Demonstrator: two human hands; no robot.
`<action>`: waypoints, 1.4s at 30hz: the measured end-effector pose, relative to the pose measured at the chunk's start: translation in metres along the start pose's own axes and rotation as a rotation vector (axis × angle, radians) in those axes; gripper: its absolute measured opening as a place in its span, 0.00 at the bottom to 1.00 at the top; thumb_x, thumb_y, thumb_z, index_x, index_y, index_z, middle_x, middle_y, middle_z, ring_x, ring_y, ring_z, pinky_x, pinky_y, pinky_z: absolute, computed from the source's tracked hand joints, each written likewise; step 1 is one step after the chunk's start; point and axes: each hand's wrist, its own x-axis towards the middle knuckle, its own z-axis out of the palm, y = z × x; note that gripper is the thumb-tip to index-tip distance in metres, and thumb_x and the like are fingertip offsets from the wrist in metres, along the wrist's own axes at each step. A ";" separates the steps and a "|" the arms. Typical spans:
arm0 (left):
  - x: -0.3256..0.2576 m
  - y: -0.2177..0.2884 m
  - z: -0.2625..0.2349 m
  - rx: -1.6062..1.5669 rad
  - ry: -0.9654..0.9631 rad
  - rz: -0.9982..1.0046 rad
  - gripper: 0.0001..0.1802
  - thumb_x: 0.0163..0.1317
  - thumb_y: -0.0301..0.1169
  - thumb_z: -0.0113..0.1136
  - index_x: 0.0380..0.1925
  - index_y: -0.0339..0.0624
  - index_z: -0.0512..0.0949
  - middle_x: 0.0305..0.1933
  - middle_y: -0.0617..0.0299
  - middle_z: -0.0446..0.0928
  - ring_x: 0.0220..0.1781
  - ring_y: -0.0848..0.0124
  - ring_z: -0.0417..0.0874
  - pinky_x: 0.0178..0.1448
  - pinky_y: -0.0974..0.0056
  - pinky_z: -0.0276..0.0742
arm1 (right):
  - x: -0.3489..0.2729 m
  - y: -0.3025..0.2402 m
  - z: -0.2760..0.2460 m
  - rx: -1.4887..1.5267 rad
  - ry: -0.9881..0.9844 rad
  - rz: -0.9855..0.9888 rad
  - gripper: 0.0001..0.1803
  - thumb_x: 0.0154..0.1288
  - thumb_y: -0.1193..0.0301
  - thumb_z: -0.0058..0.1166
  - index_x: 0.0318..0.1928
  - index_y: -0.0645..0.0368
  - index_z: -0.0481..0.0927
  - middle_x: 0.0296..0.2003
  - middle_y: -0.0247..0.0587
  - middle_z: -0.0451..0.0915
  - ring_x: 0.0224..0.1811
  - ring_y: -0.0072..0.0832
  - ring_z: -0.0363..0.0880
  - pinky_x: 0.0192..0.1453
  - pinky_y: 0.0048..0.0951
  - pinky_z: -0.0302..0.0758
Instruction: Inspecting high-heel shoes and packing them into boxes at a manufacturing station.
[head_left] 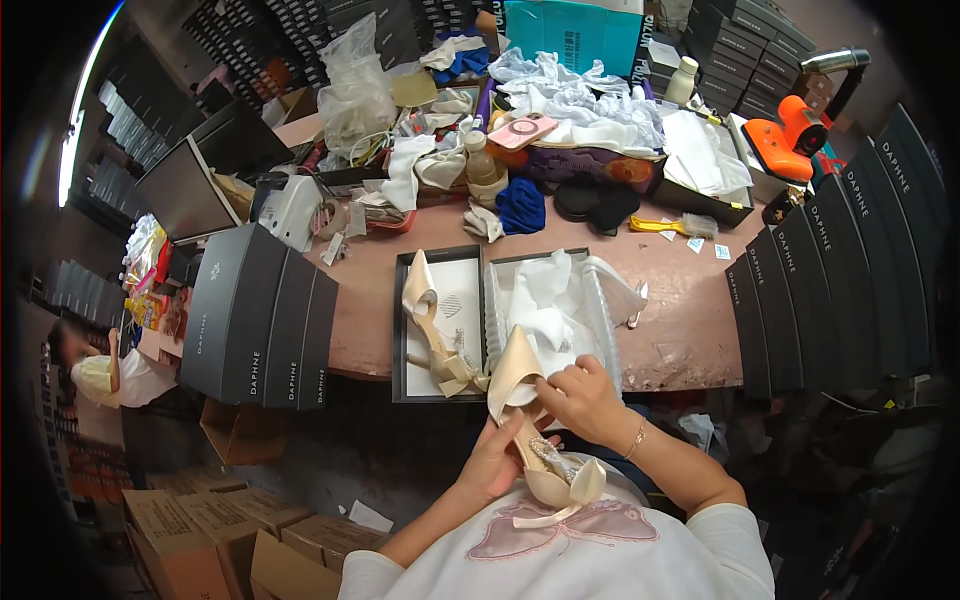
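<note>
Close to my body, a cream pointed-toe high-heeled shoe [512, 378] with a beaded strap and a bow is tilted, toe pointing away from me. My left hand [488, 462] is closed around its middle from the left and below. At the right edge of the toe opening, my right hand [586, 402] has its fingers curled against the shoe; the fingertips are partly hidden. The matching shoe [418, 284] lies in a shallow dark box part [402, 340] at the table edge. Beside that, an open shoebox holds white tissue paper [545, 300], partly behind my right hand.
Dark shoeboxes stand upright at left [235, 310] and right [815, 280]. Across the table's back are crumpled white tissue [575, 95], a pink phone [522, 131], a bottle [478, 160], a yellow-handled brush [672, 226] and an orange device [785, 140]. Cardboard cartons [215, 530] sit lower left.
</note>
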 end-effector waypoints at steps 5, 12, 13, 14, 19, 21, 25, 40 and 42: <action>0.005 0.005 -0.010 0.032 0.255 -0.037 0.26 0.73 0.41 0.49 0.65 0.37 0.64 0.55 0.51 0.78 0.50 0.59 0.84 0.52 0.56 0.85 | 0.036 0.033 -0.010 0.424 -0.195 0.423 0.13 0.64 0.64 0.59 0.42 0.61 0.82 0.31 0.41 0.79 0.36 0.39 0.80 0.41 0.41 0.77; 0.009 0.013 -0.019 -0.134 0.221 -0.098 0.28 0.72 0.47 0.48 0.62 0.37 0.65 0.52 0.46 0.77 0.49 0.59 0.83 0.52 0.57 0.84 | 0.037 0.068 0.041 0.246 0.066 0.469 0.08 0.64 0.67 0.60 0.39 0.56 0.81 0.31 0.43 0.78 0.33 0.42 0.81 0.37 0.40 0.79; 0.012 0.013 -0.019 -0.188 0.215 -0.071 0.29 0.72 0.47 0.48 0.63 0.37 0.65 0.54 0.47 0.76 0.52 0.59 0.82 0.55 0.55 0.82 | 0.040 0.050 0.014 0.392 0.090 0.485 0.07 0.64 0.69 0.59 0.40 0.56 0.81 0.32 0.42 0.78 0.33 0.42 0.81 0.37 0.39 0.79; 0.015 0.013 -0.017 -0.232 0.209 -0.049 0.29 0.72 0.47 0.48 0.63 0.38 0.65 0.56 0.49 0.75 0.54 0.59 0.81 0.58 0.53 0.81 | 0.040 0.036 -0.003 0.537 0.124 0.509 0.06 0.64 0.70 0.59 0.41 0.56 0.80 0.32 0.42 0.77 0.33 0.42 0.81 0.36 0.38 0.79; 0.013 -0.001 0.004 -0.022 0.124 0.034 0.31 0.73 0.52 0.47 0.66 0.42 0.64 0.61 0.53 0.73 0.60 0.58 0.77 0.62 0.48 0.77 | 0.026 -0.007 0.031 0.163 -0.033 0.179 0.20 0.45 0.73 0.61 0.42 0.56 0.74 0.34 0.42 0.73 0.35 0.38 0.79 0.37 0.36 0.78; 0.011 -0.005 0.002 0.064 0.174 0.060 0.31 0.73 0.52 0.47 0.65 0.43 0.64 0.61 0.54 0.72 0.59 0.60 0.77 0.61 0.50 0.78 | 0.037 -0.012 0.035 0.191 -0.023 0.255 0.22 0.45 0.72 0.64 0.44 0.56 0.75 0.39 0.44 0.75 0.40 0.42 0.79 0.42 0.39 0.78; 0.004 0.000 -0.017 0.014 0.312 -0.072 0.29 0.73 0.55 0.47 0.59 0.42 0.71 0.46 0.56 0.79 0.44 0.66 0.83 0.46 0.61 0.84 | 0.039 0.015 0.017 0.445 -0.020 0.389 0.26 0.50 0.71 0.65 0.52 0.57 0.75 0.46 0.48 0.77 0.48 0.48 0.78 0.50 0.43 0.77; 0.036 0.003 -0.026 -0.176 0.083 0.045 0.25 0.77 0.44 0.47 0.66 0.43 0.63 0.59 0.57 0.72 0.57 0.63 0.79 0.56 0.52 0.81 | 0.023 -0.012 0.004 0.398 -0.010 0.133 0.21 0.53 0.72 0.66 0.49 0.59 0.78 0.46 0.42 0.79 0.46 0.39 0.79 0.47 0.33 0.77; 0.028 0.007 -0.018 -0.197 0.023 0.041 0.24 0.77 0.44 0.47 0.66 0.46 0.62 0.59 0.59 0.72 0.58 0.64 0.78 0.56 0.52 0.81 | 0.028 -0.010 0.009 0.175 -0.006 0.072 0.23 0.51 0.72 0.64 0.50 0.58 0.77 0.45 0.40 0.78 0.47 0.37 0.78 0.50 0.33 0.76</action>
